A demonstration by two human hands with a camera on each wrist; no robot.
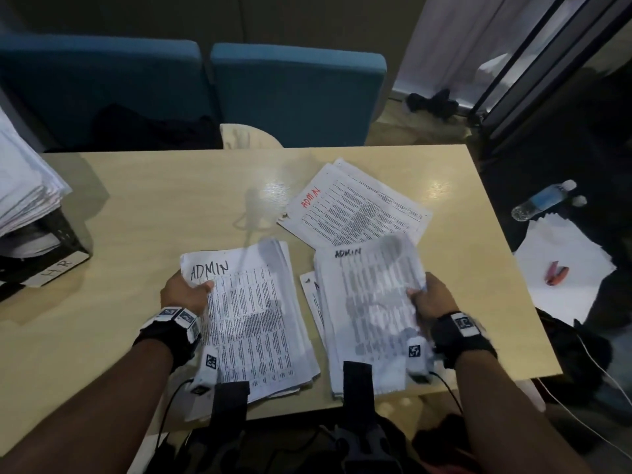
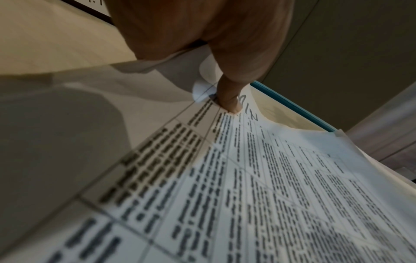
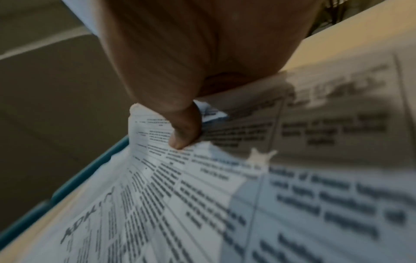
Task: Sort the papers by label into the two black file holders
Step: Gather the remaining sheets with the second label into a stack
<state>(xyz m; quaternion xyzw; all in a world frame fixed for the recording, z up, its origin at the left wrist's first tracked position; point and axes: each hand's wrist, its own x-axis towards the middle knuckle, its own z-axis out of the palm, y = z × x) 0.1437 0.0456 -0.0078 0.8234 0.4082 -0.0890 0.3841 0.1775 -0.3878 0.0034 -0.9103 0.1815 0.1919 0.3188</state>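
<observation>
The room is dimly lit; ceiling glare is reflected near the table's (image 1: pixel 143 213) far edge. Wrist views are blurred, and edges are bent.

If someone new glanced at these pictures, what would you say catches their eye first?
Probably the two paper stacks headed ADMIN at the table's near edge: the left hand grips the left stack and the right hand pinches the right stack. Behind them lies a loose sheaf with ADMIN in red, and at far left stands a black file holder labelled HR, stuffed with papers.
</observation>
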